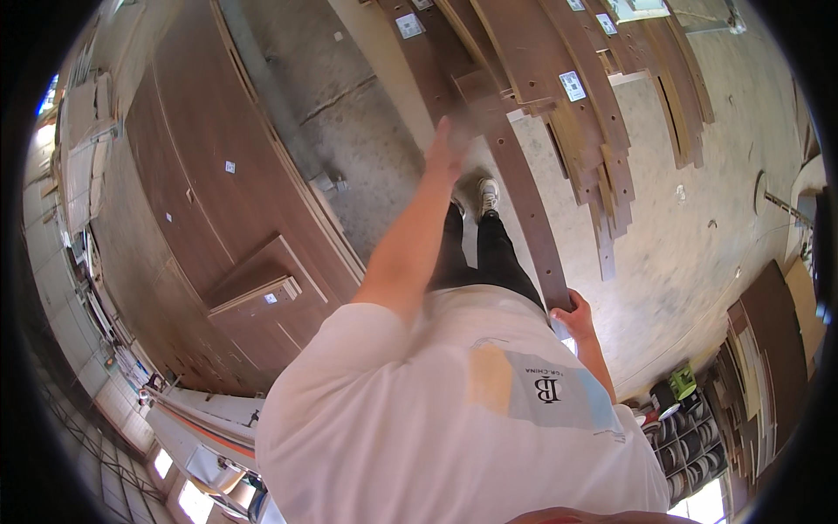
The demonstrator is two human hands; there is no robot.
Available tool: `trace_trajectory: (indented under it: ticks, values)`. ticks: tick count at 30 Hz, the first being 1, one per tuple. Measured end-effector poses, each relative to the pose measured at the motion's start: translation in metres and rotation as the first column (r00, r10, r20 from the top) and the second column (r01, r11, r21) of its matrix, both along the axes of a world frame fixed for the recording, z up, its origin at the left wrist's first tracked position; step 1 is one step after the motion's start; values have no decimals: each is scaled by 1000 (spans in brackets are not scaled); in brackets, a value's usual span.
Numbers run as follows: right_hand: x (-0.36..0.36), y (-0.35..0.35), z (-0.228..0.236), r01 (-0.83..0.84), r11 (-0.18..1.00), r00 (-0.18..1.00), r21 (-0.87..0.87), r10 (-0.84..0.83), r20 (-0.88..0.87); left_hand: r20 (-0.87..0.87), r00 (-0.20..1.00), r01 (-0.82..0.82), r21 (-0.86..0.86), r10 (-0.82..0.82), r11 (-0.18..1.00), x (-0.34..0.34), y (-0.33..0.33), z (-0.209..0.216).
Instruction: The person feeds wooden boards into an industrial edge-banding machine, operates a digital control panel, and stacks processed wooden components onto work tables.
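Note:
A long, narrow brown board (522,188) with a row of small holes slants from the stacked panels down to my right side. My right hand (573,316) is closed around its near end, with the thumb along the edge. My left arm stretches forward, and my left hand (447,150) is beside the board's far part. Motion smears its fingers, so whether they touch the board is unclear. Just beyond the board, stacks of brown boards (524,52) carry white labels (572,86).
On my left lies a stack of large brown panels (188,113), with smaller pieces (262,297) on top. My shoes (488,196) stand on the concrete floor (349,113) between the stacks. More panels (772,341) lean at the right, near a rack of rolls (690,454).

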State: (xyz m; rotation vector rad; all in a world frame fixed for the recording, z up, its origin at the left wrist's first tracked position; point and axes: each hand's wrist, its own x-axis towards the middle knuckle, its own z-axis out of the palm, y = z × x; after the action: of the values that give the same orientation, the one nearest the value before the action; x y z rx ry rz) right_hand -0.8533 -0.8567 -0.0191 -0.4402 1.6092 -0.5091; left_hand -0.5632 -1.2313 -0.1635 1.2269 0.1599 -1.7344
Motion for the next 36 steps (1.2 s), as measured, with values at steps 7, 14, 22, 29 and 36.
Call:
trace_trajectory:
  ticks: [7,14,22,29,36]
  values:
    - [-1,-16,-49,-41,998,999,-46,39,-30,20,987,162,-23,-161,987,37,0,8]
    - [12,-103,-95,-121,990,988,-68,113,-105,85,981,179,-30,-176,983,39,1,-4]
    - [38,-256,-126,-259,962,947,-83,236,-217,63,971,233,-22,-231,972,23,-2,16]
    - [62,-302,-148,-97,978,986,-186,69,-151,167,898,417,-35,-406,908,13,-10,10]
    - [16,-168,-142,-133,987,851,-87,69,-521,345,728,593,117,-593,797,32,-27,19]
